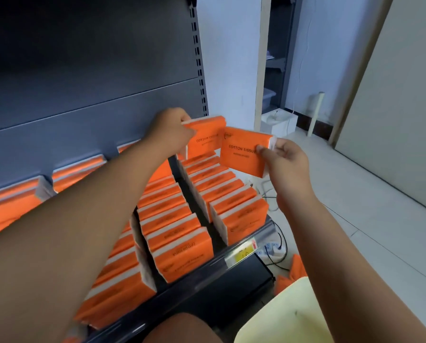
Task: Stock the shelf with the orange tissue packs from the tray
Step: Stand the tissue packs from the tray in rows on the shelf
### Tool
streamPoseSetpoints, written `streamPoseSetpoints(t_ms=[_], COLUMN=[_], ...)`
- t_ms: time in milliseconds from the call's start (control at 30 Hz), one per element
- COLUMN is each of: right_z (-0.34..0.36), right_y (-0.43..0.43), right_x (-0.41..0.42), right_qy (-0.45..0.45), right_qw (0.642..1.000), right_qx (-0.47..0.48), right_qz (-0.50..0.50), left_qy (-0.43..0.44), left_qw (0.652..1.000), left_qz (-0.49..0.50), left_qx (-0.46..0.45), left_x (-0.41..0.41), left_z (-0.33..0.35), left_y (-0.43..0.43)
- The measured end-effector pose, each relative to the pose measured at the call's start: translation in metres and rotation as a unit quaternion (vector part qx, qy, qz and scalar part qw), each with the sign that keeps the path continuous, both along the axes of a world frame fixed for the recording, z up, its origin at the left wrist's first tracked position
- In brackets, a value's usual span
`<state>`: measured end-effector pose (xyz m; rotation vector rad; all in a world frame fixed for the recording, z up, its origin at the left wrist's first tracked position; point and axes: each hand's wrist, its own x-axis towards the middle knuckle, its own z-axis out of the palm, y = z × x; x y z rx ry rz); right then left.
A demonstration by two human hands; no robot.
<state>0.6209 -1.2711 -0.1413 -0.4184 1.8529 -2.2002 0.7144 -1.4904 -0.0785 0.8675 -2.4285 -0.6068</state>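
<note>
Two orange packs are held upright above the back of the shelf point(261, 233), printed faces toward the camera, long axes roughly level. One pack point(205, 137) is clamped in the left hand point(172, 131); the other pack point(244, 151), tilted slightly, is pinched by the right hand point(285, 157). Rows of packs point(177, 233) are stood on edge on the shelf. A pale tray point(286, 315) is seen at lower right.

Dark grey shelf point(208, 269) with a yellow price tag point(241, 252) on its near edge carries orange tissue packs point(182, 256) standing on edge in near-to-far rows, while the pale tiled floor point(355, 201) at right bears a white power strip point(272, 251) and cables.
</note>
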Motion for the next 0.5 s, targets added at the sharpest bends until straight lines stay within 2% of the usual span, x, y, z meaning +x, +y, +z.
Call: streamPoseSetpoints(t_ms=[333,500], right_z=[-0.01,-0.009], right_y=[-0.024,-0.031], right_x=[-0.015,-0.023], right_qy=[-0.002,0.014], right_qw=[0.999,0.998], right_qx=[0.033,0.051], right_qz=[0.022,0.034], left_qy=[-0.086,-0.147], left_qw=[0.993,0.967], left_qz=[0.026,0.036], left_qx=[-0.08,-0.204], left_x=[-0.025,-0.024], left_z=[-0.028,-0.03], left_y=[-0.031,-0.037])
